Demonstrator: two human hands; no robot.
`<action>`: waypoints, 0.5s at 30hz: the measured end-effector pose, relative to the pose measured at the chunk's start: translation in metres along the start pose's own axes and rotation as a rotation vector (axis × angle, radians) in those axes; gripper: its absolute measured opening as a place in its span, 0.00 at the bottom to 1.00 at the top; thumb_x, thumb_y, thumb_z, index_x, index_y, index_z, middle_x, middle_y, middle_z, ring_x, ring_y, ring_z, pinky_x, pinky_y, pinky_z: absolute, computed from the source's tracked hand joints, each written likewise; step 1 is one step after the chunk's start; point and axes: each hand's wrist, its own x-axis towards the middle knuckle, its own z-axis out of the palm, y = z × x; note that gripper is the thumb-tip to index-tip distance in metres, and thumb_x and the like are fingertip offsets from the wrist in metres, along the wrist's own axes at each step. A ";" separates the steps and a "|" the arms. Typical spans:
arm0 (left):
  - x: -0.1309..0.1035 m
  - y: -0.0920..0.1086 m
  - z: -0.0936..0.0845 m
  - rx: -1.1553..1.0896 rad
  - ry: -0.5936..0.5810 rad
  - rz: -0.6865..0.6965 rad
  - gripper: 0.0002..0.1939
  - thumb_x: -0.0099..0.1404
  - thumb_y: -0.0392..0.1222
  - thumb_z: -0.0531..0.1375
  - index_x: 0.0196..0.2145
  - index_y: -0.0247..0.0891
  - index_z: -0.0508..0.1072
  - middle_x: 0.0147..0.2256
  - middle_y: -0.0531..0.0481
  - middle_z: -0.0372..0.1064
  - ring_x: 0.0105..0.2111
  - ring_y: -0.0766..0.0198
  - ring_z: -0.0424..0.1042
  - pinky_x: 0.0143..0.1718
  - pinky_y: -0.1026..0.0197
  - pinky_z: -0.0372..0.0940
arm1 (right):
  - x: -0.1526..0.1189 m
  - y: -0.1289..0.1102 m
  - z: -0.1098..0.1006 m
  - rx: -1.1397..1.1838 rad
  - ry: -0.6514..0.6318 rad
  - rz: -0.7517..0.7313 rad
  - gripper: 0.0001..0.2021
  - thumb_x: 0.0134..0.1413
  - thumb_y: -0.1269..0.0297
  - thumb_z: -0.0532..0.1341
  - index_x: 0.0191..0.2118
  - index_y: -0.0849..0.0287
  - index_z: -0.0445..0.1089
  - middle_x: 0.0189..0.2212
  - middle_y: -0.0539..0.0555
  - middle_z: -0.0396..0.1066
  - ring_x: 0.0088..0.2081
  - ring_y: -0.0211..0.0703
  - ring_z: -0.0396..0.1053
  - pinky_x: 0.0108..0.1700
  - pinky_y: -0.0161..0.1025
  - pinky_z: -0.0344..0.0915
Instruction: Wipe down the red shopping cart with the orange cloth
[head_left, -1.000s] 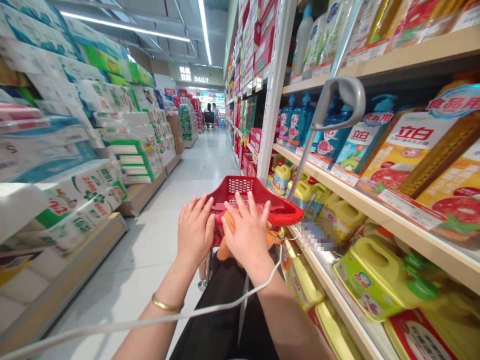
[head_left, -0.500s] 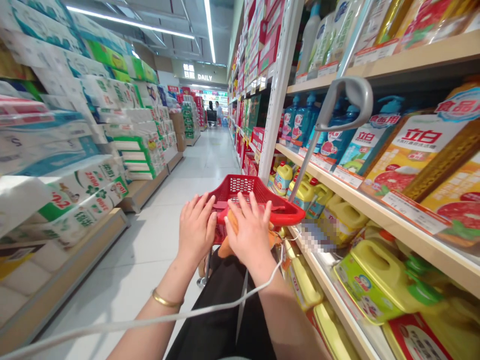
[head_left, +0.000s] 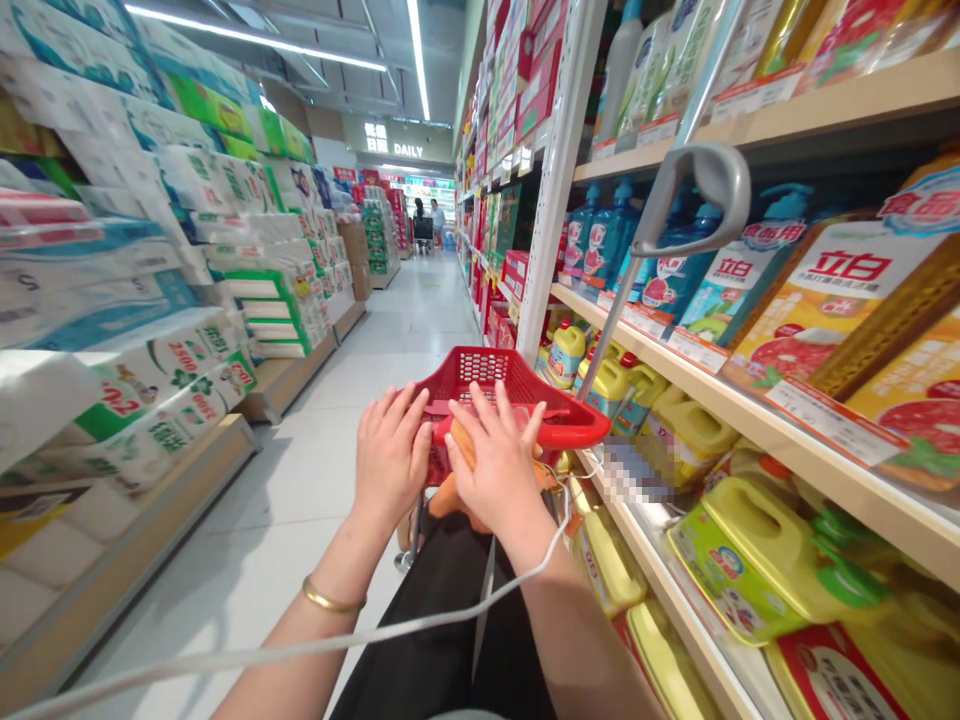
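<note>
The red basket (head_left: 577,428) stands in the aisle directly ahead of the wearer, close beside the shelf (head_left: 757,385) on the right, its near rim under and just beyond the fingers. Left hand (head_left: 391,445): palm down at the near left corner of the rim, fingers extended, not closed round anything. Right hand (head_left: 496,452): palm down over the middle of the near rim, fingers splayed, thumb apart, likewise not clasping; an orange cloth (head_left: 450,497) shows beneath it and hangs below. Whether either palm bears weight on the rim cannot be told. The basket appears to be perforated moulded plastic; judged stiff, light when unloaded, smooth enough to slide under a flat palm, and not fragile. Its contents are largely hidden by the hands, so loaded weight is undetermined. The cloth is judged soft and limp, offering no firm hold. Recommended hold: the thick near rim, or the grey handle (head_left: 733,200) on its metal rod (head_left: 611,325), which appears to rise at the basket's right side, beyond the right hand and untouched. Noted: a white cable (head_left: 465,612) crosses above both forearms and could snag.
</note>
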 end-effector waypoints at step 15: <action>0.000 0.002 -0.001 0.007 -0.004 -0.008 0.26 0.80 0.48 0.48 0.70 0.45 0.67 0.71 0.44 0.63 0.72 0.45 0.59 0.72 0.37 0.52 | 0.005 0.008 -0.001 -0.046 0.050 0.003 0.21 0.74 0.56 0.56 0.67 0.49 0.71 0.75 0.54 0.57 0.77 0.58 0.47 0.77 0.71 0.29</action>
